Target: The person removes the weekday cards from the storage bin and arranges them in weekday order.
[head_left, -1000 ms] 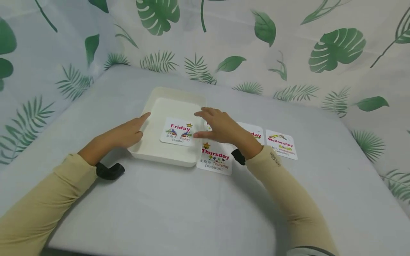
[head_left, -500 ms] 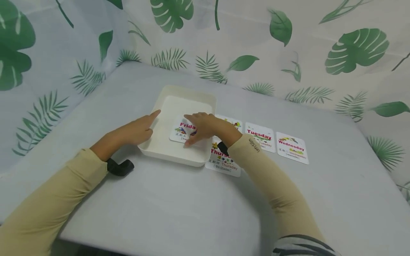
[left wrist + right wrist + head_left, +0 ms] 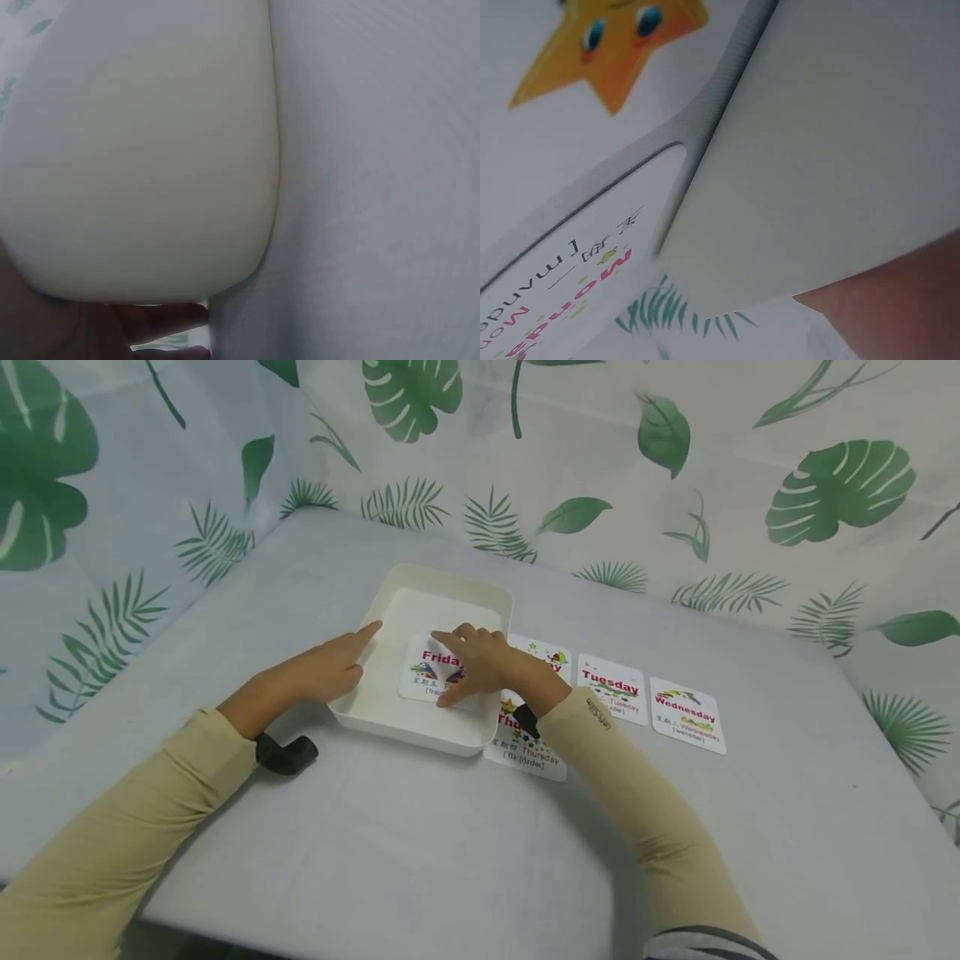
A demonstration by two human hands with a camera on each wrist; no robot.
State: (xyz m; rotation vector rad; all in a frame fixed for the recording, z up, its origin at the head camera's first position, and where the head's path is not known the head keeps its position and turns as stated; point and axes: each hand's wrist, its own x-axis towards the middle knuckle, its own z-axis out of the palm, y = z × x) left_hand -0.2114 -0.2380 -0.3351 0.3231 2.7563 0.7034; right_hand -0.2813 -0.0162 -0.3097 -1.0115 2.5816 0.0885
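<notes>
A white plastic tray (image 3: 405,733) stands on the table with the Friday card (image 3: 420,670) flat inside it. My left hand (image 3: 318,672) rests at the tray's left rim, index finger straight. The left wrist view is mostly filled by the tray's pale outer wall (image 3: 150,165), two fingertips (image 3: 161,319) showing beyond its rim. My right hand (image 3: 483,664) reaches over the tray's right side, covering part of the Friday card. Its thumb and forefinger are spread, the tips right at the card's near and far edges. In the right wrist view the tray wall hides most of this hand.
Right of the tray lie the Monday card (image 3: 551,652), Tuesday card (image 3: 611,689) and Wednesday card (image 3: 686,714). Nearer me is the Thursday card (image 3: 528,756), partly under my right wrist in view. A leaf-patterned curtain (image 3: 570,435) hangs behind the table (image 3: 420,852).
My right hand has moved left, from the tray's right edge to over the Friday card, and then held there. The left hand has stayed at the tray's rim. The head view has shifted.
</notes>
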